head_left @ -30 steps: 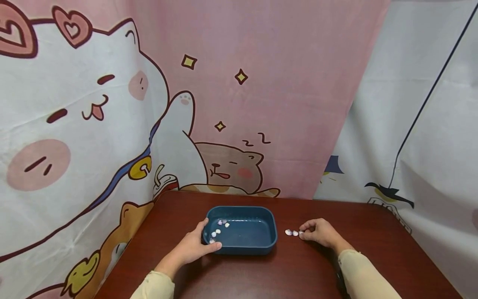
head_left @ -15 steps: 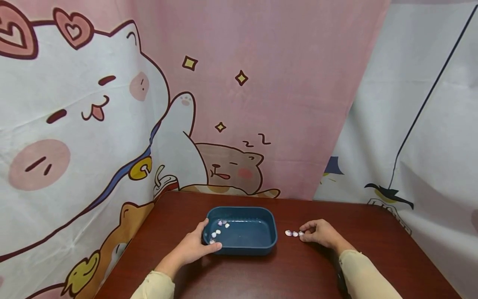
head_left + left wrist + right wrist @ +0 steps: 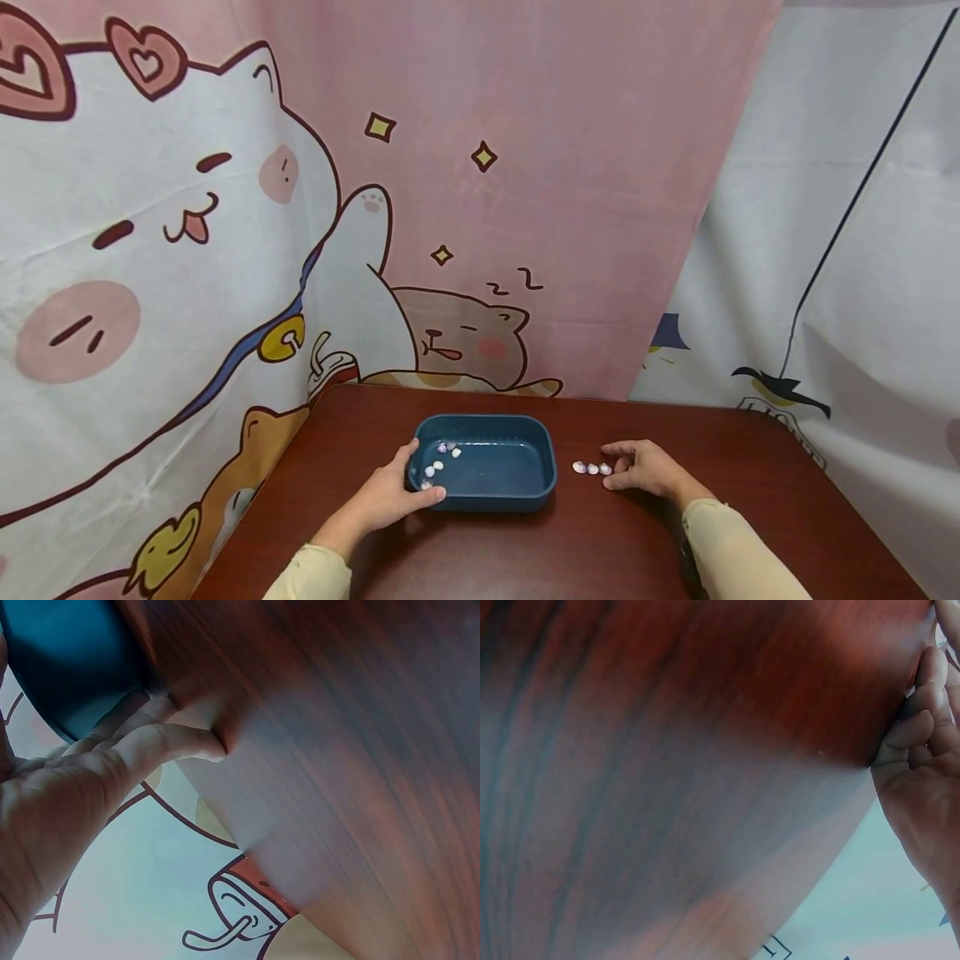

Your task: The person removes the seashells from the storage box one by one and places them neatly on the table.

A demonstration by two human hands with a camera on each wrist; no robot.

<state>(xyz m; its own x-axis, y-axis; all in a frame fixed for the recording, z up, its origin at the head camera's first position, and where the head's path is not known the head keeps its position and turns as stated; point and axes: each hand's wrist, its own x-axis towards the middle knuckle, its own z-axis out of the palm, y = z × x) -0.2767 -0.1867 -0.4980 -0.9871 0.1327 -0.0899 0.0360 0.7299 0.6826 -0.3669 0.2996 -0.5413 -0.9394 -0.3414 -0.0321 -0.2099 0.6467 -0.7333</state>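
My left hand (image 3: 392,487) holds the left end of a dark blue rectangular basin (image 3: 495,503), thumb along the front rim and fingers at the far side. In the left wrist view, fingers (image 3: 176,742) reach along the basin's wall to the table. Several small white and purple seashells (image 3: 438,465) lie inside at the left. Right of the basin, three seashells (image 3: 592,469) form a row on the table. My right hand (image 3: 645,468) rests beside the rightmost one, thumb and forefinger parted. In the right wrist view the hand (image 3: 922,742) is partly cut off, without any shell discernible.
The dark red-brown wooden table (image 3: 510,558) extends around the basin and both hands. A printed cartoon curtain (image 3: 570,208) hangs along its back and sides.
My right thumb and forefinger have parted from the rightmost shell, which now lies in plain view at the end of the row. The left hand and basin keep their places.
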